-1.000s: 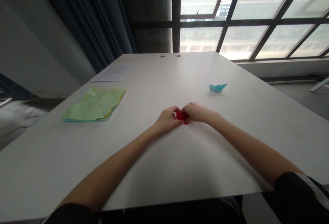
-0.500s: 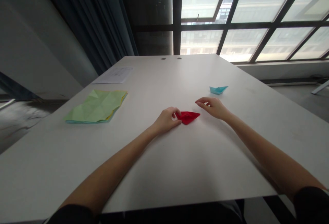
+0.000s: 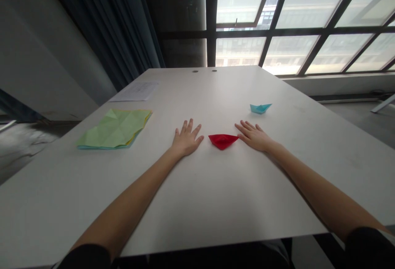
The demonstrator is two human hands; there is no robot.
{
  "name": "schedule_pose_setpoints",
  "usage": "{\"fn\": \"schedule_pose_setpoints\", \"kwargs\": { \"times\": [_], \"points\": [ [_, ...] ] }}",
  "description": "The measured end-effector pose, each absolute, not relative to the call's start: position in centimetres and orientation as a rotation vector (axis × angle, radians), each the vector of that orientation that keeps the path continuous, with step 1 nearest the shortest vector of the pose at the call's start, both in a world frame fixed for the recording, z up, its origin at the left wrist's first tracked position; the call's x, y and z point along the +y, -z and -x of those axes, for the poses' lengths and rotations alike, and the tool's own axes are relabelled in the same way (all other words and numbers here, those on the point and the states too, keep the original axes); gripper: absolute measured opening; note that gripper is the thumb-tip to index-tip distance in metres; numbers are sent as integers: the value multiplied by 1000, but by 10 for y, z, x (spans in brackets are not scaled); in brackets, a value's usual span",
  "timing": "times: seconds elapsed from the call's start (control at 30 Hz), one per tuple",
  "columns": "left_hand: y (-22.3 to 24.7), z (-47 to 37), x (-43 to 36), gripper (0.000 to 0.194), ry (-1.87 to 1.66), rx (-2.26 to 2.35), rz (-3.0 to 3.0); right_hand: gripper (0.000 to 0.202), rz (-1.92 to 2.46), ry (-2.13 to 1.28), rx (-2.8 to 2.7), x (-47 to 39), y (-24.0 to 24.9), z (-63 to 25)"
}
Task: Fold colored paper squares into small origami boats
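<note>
A red folded-paper boat (image 3: 222,141) rests on the white table (image 3: 197,203) between my hands. To its left, my left hand (image 3: 186,139) lies flat with fingers spread, a small gap away from the boat. My right hand (image 3: 254,136) is flat on the other side, fingers outstretched, its fingertips close to the boat's right point; whether they touch it I cannot tell. Neither hand holds anything. Beyond my right hand sits a light-blue folded-paper boat (image 3: 261,108).
On the left lies a stack of creased paper sheets (image 3: 115,128), green on top with yellow and blue edges below. Behind it is a printed white sheet (image 3: 135,91). A dark curtain (image 3: 108,22) and windows stand past the table's far edge.
My left hand has let go of the red boat, moved left and spread flat. My right hand has opened and lowered onto the table. The red boat now sits level, turned slightly.
</note>
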State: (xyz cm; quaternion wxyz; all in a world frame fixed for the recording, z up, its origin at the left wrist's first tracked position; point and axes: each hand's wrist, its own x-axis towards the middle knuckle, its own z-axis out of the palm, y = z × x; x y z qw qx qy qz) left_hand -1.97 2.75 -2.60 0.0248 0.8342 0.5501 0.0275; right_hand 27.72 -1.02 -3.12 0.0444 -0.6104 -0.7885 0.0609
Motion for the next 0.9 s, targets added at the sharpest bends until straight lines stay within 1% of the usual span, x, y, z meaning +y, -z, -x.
{"fn": "schedule_pose_setpoints", "kwargs": {
  "times": [0.1, 0.27, 0.43, 0.6, 0.73, 0.9],
  "points": [
    [27, 19, 27, 59, -4, 1661, -2600, 59, 1886, -207, -2431, -10, 32, -278],
    [25, 17, 25, 61, 14, 1673, -2617, 56, 1850, -206, -2399, -9, 24, -276],
    [25, 18, 23, 60, -10, 1685, -2620, 43, 1561, -115, -2360, -11, -13, -250],
    [24, 18, 22, 60, -14, 1700, -2612, 36, 1356, -121, -2612, -19, -40, -212],
    [22, 18, 22, 60, -2, 1716, -2600, 19, 1382, -75, -2716, -22, -40, -201],
    [22, 17, 22, 59, 0, 1720, -2604, 20, 1452, -18, -2643, -16, -47, -226]
  ]
}}
